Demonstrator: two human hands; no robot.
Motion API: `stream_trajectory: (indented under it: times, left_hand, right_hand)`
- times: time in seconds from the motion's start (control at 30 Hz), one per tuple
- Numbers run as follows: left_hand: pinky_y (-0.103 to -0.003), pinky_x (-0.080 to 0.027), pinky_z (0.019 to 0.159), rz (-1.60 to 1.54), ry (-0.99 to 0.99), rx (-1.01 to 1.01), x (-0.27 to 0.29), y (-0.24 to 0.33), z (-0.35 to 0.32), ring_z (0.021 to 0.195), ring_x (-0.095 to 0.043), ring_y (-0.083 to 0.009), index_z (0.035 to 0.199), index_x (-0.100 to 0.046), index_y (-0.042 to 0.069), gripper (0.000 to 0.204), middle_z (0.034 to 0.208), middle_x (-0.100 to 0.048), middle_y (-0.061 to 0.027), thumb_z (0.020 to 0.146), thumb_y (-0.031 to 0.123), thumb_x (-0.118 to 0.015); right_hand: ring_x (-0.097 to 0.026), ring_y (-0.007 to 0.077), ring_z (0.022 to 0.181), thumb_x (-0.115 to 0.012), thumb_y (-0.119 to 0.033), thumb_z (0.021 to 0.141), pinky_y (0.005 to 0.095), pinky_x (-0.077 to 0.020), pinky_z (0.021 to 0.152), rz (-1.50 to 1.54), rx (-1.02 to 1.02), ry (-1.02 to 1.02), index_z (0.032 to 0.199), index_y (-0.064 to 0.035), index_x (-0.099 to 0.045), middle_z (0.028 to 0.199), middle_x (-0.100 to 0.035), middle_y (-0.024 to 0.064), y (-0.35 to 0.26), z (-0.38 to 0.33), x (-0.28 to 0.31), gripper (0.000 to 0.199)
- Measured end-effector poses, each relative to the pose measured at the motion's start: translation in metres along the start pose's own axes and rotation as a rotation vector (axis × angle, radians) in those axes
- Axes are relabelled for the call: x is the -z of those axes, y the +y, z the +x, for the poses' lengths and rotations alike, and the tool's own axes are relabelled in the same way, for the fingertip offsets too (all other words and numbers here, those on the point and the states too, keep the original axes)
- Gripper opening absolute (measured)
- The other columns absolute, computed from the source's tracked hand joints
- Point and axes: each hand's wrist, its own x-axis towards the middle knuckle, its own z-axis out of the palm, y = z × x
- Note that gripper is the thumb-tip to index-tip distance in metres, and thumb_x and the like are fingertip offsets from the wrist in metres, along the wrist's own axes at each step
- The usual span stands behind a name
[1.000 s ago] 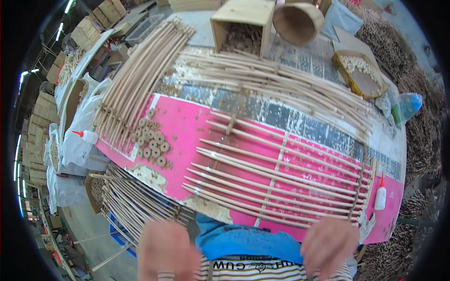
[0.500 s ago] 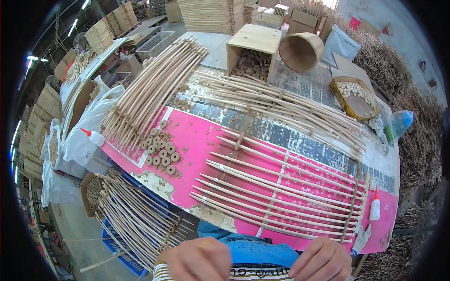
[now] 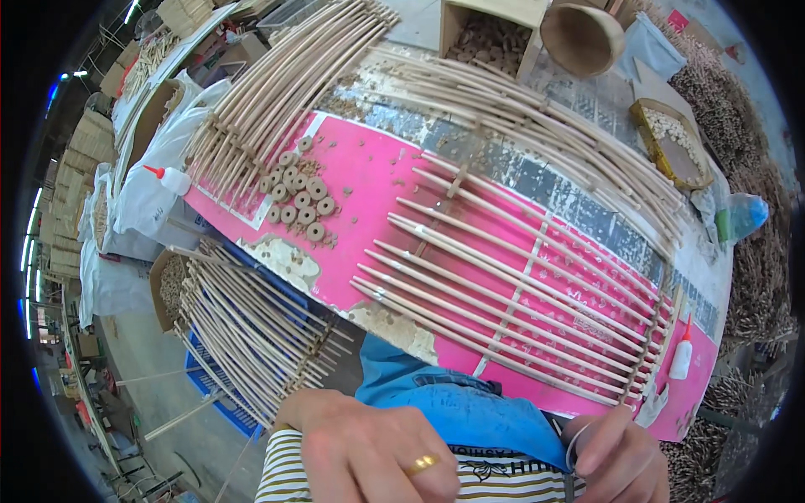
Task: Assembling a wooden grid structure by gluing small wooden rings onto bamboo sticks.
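- Holds the left hand [image 3: 377, 448] low before the striped shirt [image 3: 285, 469], with the knuckles up, the fingers bent downward and a gold ring [image 3: 421, 464] on one; impossible to tell whether pinching anything, with the tips out of sight.
- Holds the right hand [image 3: 620, 457] at the near edge of the bench [image 3: 394, 325], close to the right-hand ends of a row of pale rods [image 3: 436, 236]; fingers bent, with any pinch or contact impossible to make out.
- Lies, in the case of that row, across the pink sheet [image 3: 360, 201] on the bench, long axes nearly parallel and slanting from upper left to lower right.
- Points leftward and slightly away from the body with the tapering tips, in a staggered line, those farther from the body starting farther right.
- Meets a wooden strip [image 3: 676, 314] at the opposite ends, beside a white bottle [image 3: 681, 360] with a red nozzle.
- Shows pierced wooden discs [image 3: 300, 201] loosely grouped left of the tips, short of a thick stack of rods [image 3: 285, 88] with long axes running from lower left to upper right.
- Includes, beyond the row, a spread of loose rods [image 3: 520, 113] at a similar slant to the row.
- Takes in, below the bench at left, more rods [image 3: 243, 331] over a blue crate [image 3: 199, 377], and a blue cloth [image 3: 457, 407] between the hands and the bench.
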Motion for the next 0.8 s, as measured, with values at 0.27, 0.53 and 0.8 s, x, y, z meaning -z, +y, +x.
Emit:
stream_trajectory:
  times: [0.27, 0.53, 0.8]
  left_hand:
    - [-0.034, -0.054, 0.084, 1.571, 0.858, 0.980, 0.150, 0.073, -0.142, 0.093, -0.066, -0.0214, 0.136, -0.067, 0.009, 0.042, 0.107, -0.070, -0.0056, 0.094, 0.010, -0.073]
    - [-0.042, -0.054, 0.080, 2.120, 0.374, 1.297, 0.189, 0.083, -0.190, 0.094, -0.066, -0.0263, 0.136, -0.070, 0.024, 0.053, 0.105, -0.063, -0.0053, 0.085, 0.016, -0.080]
    - [-0.042, -0.055, 0.081, 2.202, 0.168, 1.270, 0.195, 0.076, -0.186, 0.095, -0.066, -0.0280, 0.126, -0.071, 0.015, 0.039, 0.106, -0.064, -0.0072, 0.088, 0.018, -0.077]
  right_hand:
    - [-0.064, 0.0242, 0.097, -0.069, -0.001, 0.090, 0.0378, -0.0509, 0.087, -1.079, -0.979, 0.424, 0.105, -0.0005, -0.072, 0.100, -0.069, 0.0095, 0.039, -0.128, 0.079, 0.016]
    - [-0.063, 0.0297, 0.109, -0.073, -0.011, 0.090, 0.0426, -0.0453, 0.098, -1.506, -0.957, 0.202, 0.113, -0.0061, -0.074, 0.111, -0.071, 0.0100, 0.065, -0.222, 0.121, 0.023]
    - [-0.061, 0.0267, 0.097, -0.078, -0.014, 0.086, 0.0404, -0.0444, 0.087, -1.463, -0.950, 0.126, 0.101, -0.0094, -0.075, 0.099, -0.068, 0.0066, 0.079, -0.221, 0.134, 0.016]
